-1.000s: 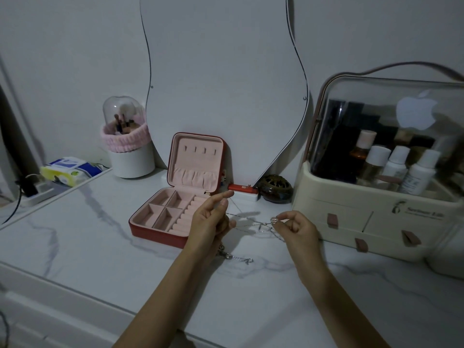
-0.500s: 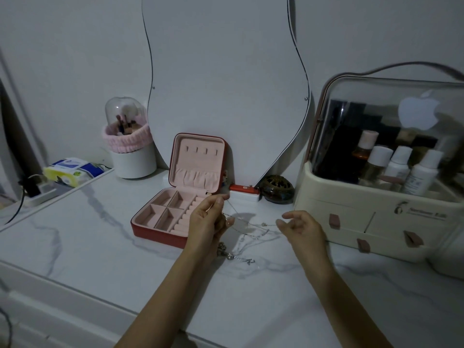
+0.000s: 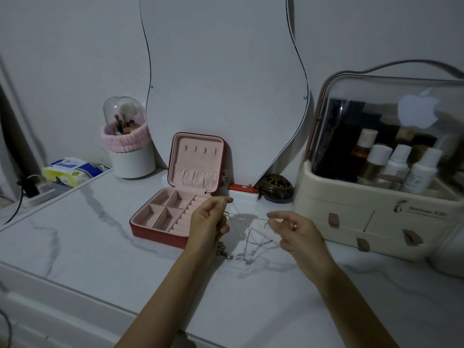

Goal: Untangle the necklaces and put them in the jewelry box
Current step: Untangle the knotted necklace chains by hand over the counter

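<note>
The left hand (image 3: 207,222) pinched a thin chain of the tangled necklaces (image 3: 247,237), while the right hand (image 3: 297,231) pinched another strand; the tangle hung between them, trailing onto the marble tabletop (image 3: 100,247), with the open jewelry box (image 3: 160,217) just beside the left hand

The tangled necklaces (image 3: 247,234) are too fine and dimly lit for single strands or their number to be told apart, and part of the chain is hidden behind the left hand (image 3: 207,222). Whether a strand is actually pinched by the right hand (image 3: 296,229) cannot be made out. At 3 o'clock, the cosmetics organizer (image 3: 376,212) is cut off by the frame's edge, its printed label too blurred to be read. Both forearms are cropped at 6 o'clock.
</note>
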